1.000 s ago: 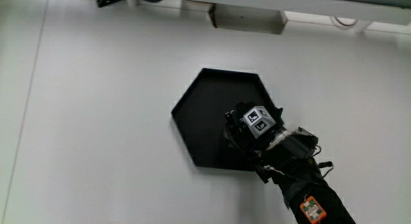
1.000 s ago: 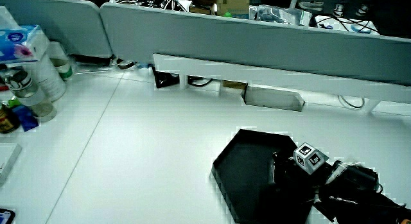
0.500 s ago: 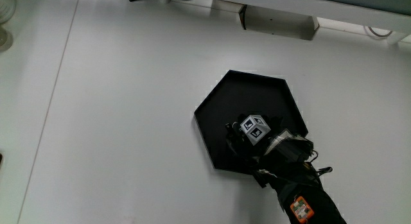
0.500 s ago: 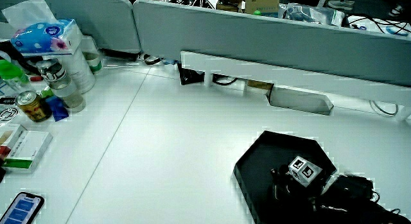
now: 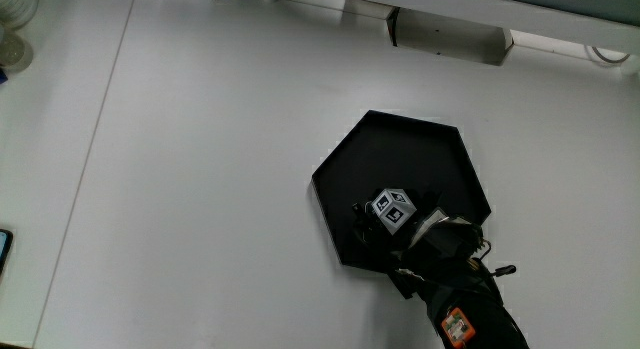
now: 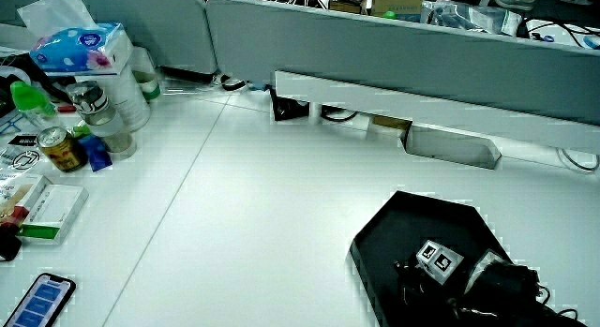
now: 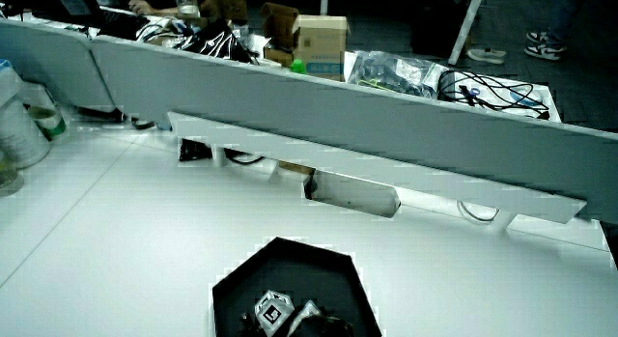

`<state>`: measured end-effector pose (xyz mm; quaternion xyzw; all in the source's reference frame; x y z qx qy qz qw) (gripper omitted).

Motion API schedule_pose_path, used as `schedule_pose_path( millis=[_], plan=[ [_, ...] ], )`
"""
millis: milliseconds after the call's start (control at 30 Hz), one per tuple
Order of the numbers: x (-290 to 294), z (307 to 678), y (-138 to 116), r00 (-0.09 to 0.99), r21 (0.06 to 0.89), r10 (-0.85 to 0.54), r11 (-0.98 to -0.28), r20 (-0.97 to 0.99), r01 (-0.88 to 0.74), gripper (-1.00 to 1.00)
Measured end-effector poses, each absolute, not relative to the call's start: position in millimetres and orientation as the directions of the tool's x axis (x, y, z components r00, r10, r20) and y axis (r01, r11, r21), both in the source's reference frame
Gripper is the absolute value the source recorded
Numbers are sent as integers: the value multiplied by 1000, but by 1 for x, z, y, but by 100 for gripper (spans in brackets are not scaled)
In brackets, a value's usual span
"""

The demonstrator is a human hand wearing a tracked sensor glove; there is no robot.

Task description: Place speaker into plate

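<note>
A black hexagonal plate [image 5: 410, 149] lies on the white table and shows in both side views [image 6: 422, 219] [image 7: 285, 265]. The gloved hand [image 5: 383, 227] rests over the part of the plate nearest the person, with its patterned cube [image 5: 393, 209] facing up. The forearm runs off toward the person. In both side views the hand [image 6: 427, 278] [image 7: 282, 320] sits low inside the plate. Black glove against black plate hides the speaker; I cannot make it out.
A low grey partition [image 6: 375, 55] closes the table, with a white box [image 5: 450, 34] at its foot. At the table's edge in a side view stand a tissue box [image 6: 80, 46], a can [image 6: 58, 149], a flat carton [image 6: 52, 207] and a phone [image 6: 42, 299].
The hand has slid from the plate's rim toward its middle and sunk lower into the plate. The plate itself has stayed put.
</note>
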<state>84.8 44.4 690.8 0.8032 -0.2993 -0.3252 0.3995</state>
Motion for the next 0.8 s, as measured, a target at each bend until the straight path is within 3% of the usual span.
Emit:
schedule_pose_path(
  millis=[300,533,733,800],
  plan=[
    [84,697,55,613,836,-724,-518,-316,-181,-38],
    [104,695,54,689,841,-673,-513,-269,-172,-71],
    [134,678,53,809,776,-553,-594,-200,-213,-100],
    [150,673,53,860,736,-486,-637,-152,-230,-100]
  ],
)
